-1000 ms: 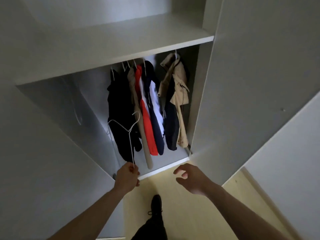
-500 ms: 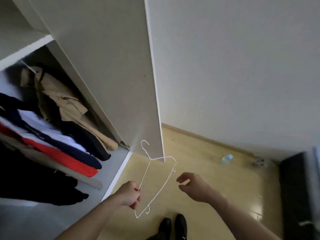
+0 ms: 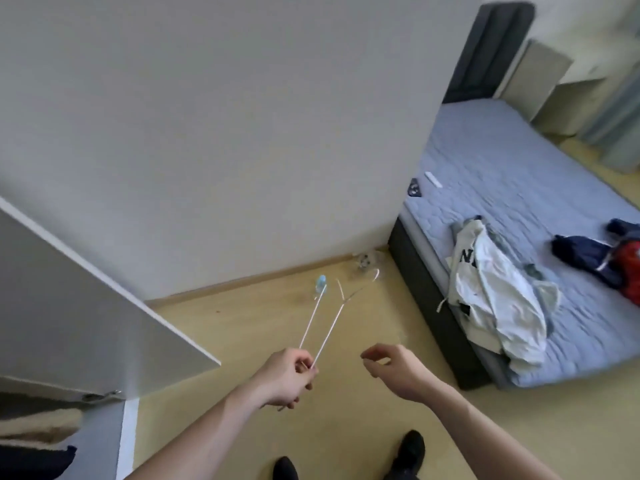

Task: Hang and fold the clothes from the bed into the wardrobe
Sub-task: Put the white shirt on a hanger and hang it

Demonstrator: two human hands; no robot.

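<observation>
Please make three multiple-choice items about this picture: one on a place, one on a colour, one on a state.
1. Where does the white jacket lie?
A. on the floor
B. on the bed
C. in the wardrobe

2. What colour is the wire hanger?
A. white
B. black
C. red

3. How is the right hand?
A. shut on the hanger
B. shut on a shirt
C. open and empty

Key: 1 B, it lies near the mattress edge. 2 A, its wires are white. 3 C, only the left hand grips the hanger.
</observation>
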